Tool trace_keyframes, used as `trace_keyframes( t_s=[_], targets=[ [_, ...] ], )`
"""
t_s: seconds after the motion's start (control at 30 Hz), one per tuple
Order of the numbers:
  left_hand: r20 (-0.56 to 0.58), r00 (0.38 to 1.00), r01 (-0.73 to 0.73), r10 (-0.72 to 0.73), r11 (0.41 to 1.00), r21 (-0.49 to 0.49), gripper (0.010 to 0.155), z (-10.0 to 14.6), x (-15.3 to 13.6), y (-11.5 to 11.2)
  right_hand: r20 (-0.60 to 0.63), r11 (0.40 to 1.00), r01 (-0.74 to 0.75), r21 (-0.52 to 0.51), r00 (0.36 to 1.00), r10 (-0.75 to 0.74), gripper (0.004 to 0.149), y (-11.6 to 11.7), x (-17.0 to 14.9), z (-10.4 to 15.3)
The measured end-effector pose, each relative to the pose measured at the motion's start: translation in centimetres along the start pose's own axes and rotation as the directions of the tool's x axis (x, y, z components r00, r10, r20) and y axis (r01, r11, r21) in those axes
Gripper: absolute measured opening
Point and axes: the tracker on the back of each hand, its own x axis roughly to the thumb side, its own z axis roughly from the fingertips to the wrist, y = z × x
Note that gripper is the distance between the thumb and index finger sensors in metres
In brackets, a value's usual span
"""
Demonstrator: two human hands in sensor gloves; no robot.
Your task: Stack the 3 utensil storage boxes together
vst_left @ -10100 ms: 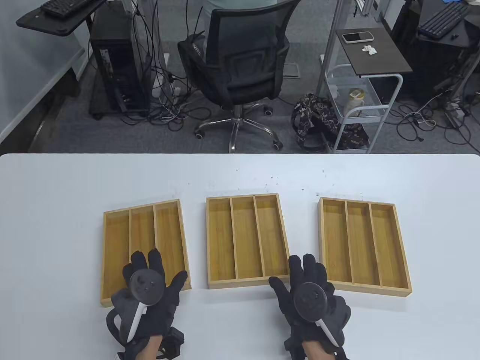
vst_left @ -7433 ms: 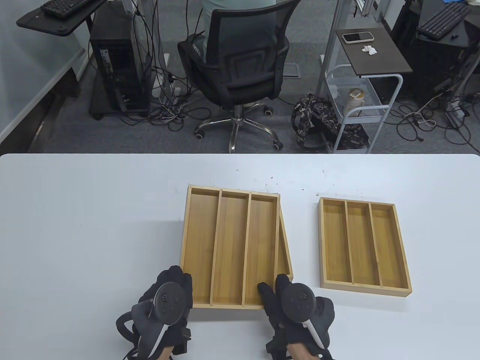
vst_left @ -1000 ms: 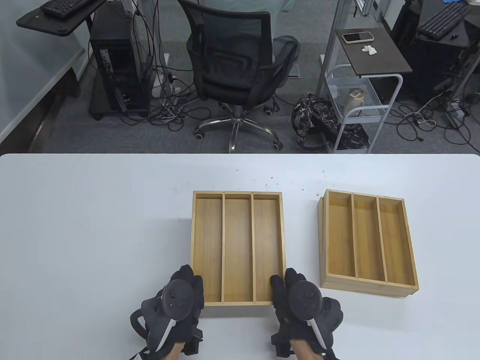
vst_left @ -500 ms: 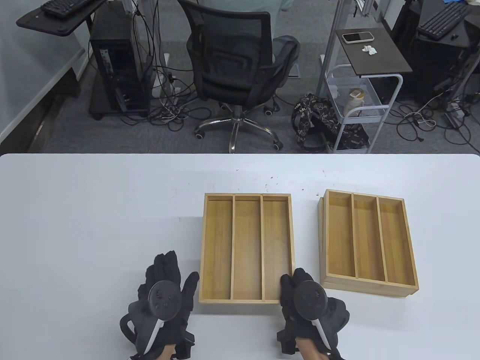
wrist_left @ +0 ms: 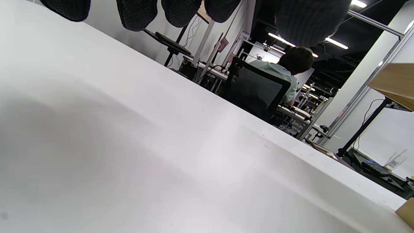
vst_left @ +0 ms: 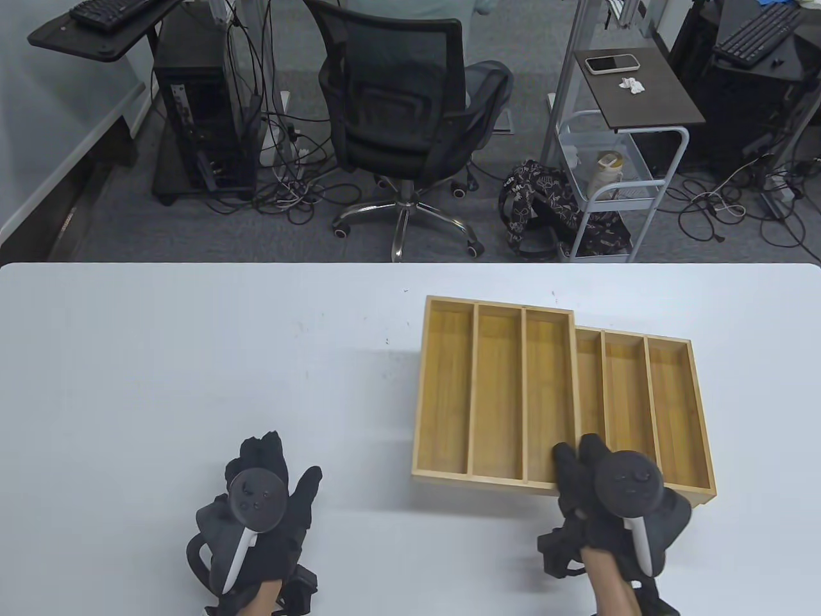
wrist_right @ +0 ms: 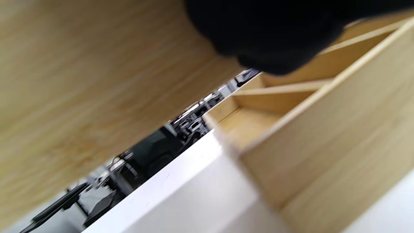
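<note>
Progress looks maybe two-thirds, judging by how things lie. Going left to right: left hand [vst_left: 266, 507] sits low over the bare tabletop [vst_left: 160, 359], fingers [wrist_left: 137, 14] spread loose and holding nothing, well apart from the boxes. Then the carried box [vst_left: 497, 391], lifted and tilted, its right edge already overlapping the stack on the right [vst_left: 648, 410]. That stack looks like two boxes already nested, though only the top one shows properly. Right hand [vst_left: 606, 491] grips the carried box at its near right corner, thumb over the rim and the other fingers apparently underneath; the right wrist view shows the box's underside hovering above the stack's compartments. What's left, I'd guess: slide it further right, square it up, lower it.
</note>
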Motion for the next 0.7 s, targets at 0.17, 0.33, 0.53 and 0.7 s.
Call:
trace_keyframes(
  t_s=[0.17, 0.33, 0.53, 0.7],
  targets=[
    [-0.006, 1.0, 0.024, -0.025, 0.999, -0.023, 0.081, -0.2, 0.2, -0.3, -0.076, 0.996, -0.069, -0.048, 0.995, 0.066, 0.041, -4.0, -3.7, -2.9],
    [-0.005, 0.999, 0.033, -0.034, 0.998, -0.055, 0.081, -0.3, 0.3, -0.7, -0.125, 0.991, -0.124, -0.051, 0.985, 0.117, 0.041, -6.2, -7.2, -5.0],
    [-0.018, 1.0, 0.021, -0.023, 0.996, -0.085, 0.08, -0.6, 0.2, -0.9, -0.167, 0.985, -0.167, -0.035, 0.973, 0.159, 0.041, -7.3, -10.3, -6.6],
    [-0.03, 0.999, 0.029, -0.033, 0.993, -0.112, 0.08, -0.8, 0.1, -1.3, -0.186, 0.986, -0.168, -0.013, 0.969, 0.163, 0.041, -6.9, -11.7, -7.3]
  ],
)
